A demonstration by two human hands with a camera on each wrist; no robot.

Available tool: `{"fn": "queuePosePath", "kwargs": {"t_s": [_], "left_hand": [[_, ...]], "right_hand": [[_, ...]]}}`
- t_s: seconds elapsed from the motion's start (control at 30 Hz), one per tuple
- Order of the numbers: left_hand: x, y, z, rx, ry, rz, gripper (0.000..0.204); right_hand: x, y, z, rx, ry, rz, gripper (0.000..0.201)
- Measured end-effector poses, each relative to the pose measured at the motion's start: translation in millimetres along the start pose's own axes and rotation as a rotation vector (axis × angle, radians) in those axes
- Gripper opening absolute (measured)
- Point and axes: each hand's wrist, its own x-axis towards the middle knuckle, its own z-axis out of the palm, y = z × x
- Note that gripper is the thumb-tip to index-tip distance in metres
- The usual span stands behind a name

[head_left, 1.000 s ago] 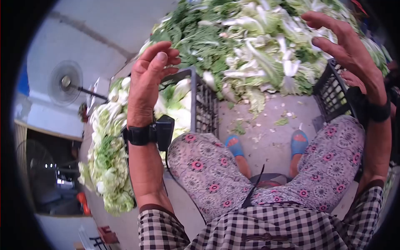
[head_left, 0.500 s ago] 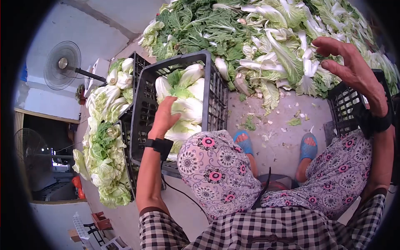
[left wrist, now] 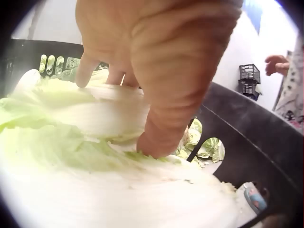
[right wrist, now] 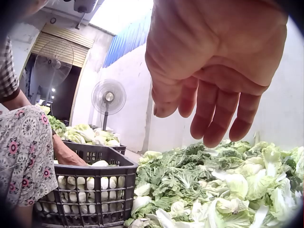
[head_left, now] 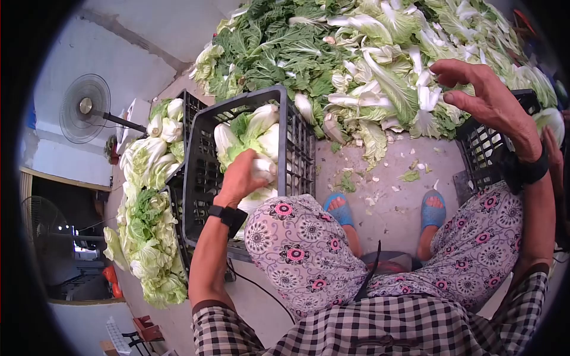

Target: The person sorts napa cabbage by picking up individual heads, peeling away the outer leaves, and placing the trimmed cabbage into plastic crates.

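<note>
My left hand (head_left: 238, 178) reaches into a black plastic crate (head_left: 282, 142) and grips a napa cabbage (head_left: 262, 170) near its white base. In the left wrist view the thumb and fingers straddle that cabbage (left wrist: 114, 111), and another pale cabbage (left wrist: 118, 194) lies closer to the camera. More cabbages (head_left: 261, 120) fill the crate around the hand. My right hand (head_left: 493, 101) hovers in the air over the right crate and the leaf pile, its fingers relaxed and holding nothing. The right wrist view shows its palm and loosely bent fingers (right wrist: 213, 114).
A large heap of loose cabbage leaves (head_left: 368, 65) spreads ahead. To the right stands another black crate (head_left: 484, 139), with someone else's hand (head_left: 553, 148) by a cabbage (head_left: 549, 123). Stacked cabbages (head_left: 151, 237) and a standing fan (head_left: 85, 107) are at left. Leaf scraps (head_left: 409, 176) litter the floor.
My left hand has come down from the air into the crate and taken hold of a cabbage. My right hand stays raised on the right. A cabbage now shows by the other person's hand.
</note>
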Motion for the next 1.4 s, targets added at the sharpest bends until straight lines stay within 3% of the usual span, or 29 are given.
{"fn": "queuePosePath", "kwargs": {"t_s": [0.03, 0.1, 0.2, 0.27, 0.33, 0.43, 0.5, 0.57, 0.6, 0.63, 0.67, 0.73, 0.77, 0.83, 0.93, 0.97, 1.03, 1.13, 1.23, 1.3, 1.37, 1.4], "left_hand": [[-5, -8, -2, -0.059, 0.160, -0.026, 0.057], [-13, -25, -13, -0.217, 0.328, -0.156, 0.056], [-20, -50, -43, -0.550, 0.589, -0.204, 0.051], [-26, -39, -68, -0.810, 0.723, -0.165, 0.045], [-33, 7, -107, -0.903, 0.779, -0.058, 0.044], [-24, 80, -136, -1.044, 0.757, 0.147, 0.049], [-17, 121, -142, -1.032, 0.643, 0.220, 0.055], [-13, 167, -135, -0.931, 0.536, 0.314, 0.043], [-12, 187, -130, -1.010, 0.441, 0.283, 0.048], [-11, 213, -121, -0.938, 0.455, 0.413, 0.071], [-11, 227, -113, -0.969, 0.423, 0.403, 0.078], [-9, 244, -108, -0.937, 0.350, 0.407, 0.096], [-5, 244, -105, -0.946, 0.335, 0.447, 0.097], [6, 245, -102, -0.962, 0.307, 0.526, 0.100], [9, 240, -87, -0.942, 0.342, 0.630, 0.056], [12, 247, -78, -1.051, 0.369, 0.606, 0.054], [21, 230, -79, -0.968, 0.164, 0.595, 0.056], [25, 217, -75, -0.863, 0.120, 0.533, 0.054], [34, 196, -72, -0.875, 0.065, 0.527, 0.048], [34, 193, -72, -0.931, 0.055, 0.503, 0.046], [39, 186, -71, -0.929, 0.052, 0.504, 0.046], [41, 185, -72, -0.932, 0.047, 0.512, 0.046]], "right_hand": [[-2, 2, -1, 0.001, 0.005, 0.004, 0.042], [-6, 3, -4, 0.000, 0.011, 0.011, 0.042], [-8, 1, -6, 0.034, -0.004, 0.056, 0.047], [-5, -3, -2, 0.006, 0.030, -0.030, 0.052], [-1, -1, -2, -0.058, 0.091, -0.172, 0.062], [6, -6, 3, -0.133, 0.182, -0.324, 0.096], [15, -18, 7, -0.127, 0.189, -0.421, 0.109], [15, -38, 9, -0.138, 0.299, -0.492, 0.115], [11, -46, 8, -0.115, 0.307, -0.512, 0.116], [8, -54, 5, -0.073, 0.314, -0.542, 0.117], [3, -56, 4, -0.024, 0.313, -0.637, 0.103], [-8, -55, 5, 0.213, 0.112, -0.464, 0.087], [-11, -54, 9, 0.333, 0.006, -0.372, 0.080], [-11, -49, 10, 0.277, 0.182, -0.394, 0.067], [-8, -39, 0, 0.278, 0.327, -0.391, 0.064], [-8, -33, -7, 0.232, 0.390, -0.387, 0.066], [-6, -19, -22, 0.143, 0.508, -0.382, 0.069], [-20, -5, -51, 0.186, 0.697, -0.263, 0.068], [-54, 0, -84, 0.233, 0.772, -0.048, 0.064], [-89, 13, -111, 0.521, 0.730, -0.041, 0.083], [-129, 16, -130, 0.388, 0.827, 0.030, 0.083], [-151, 13, -138, 0.309, 0.862, 0.131, 0.068]]}}
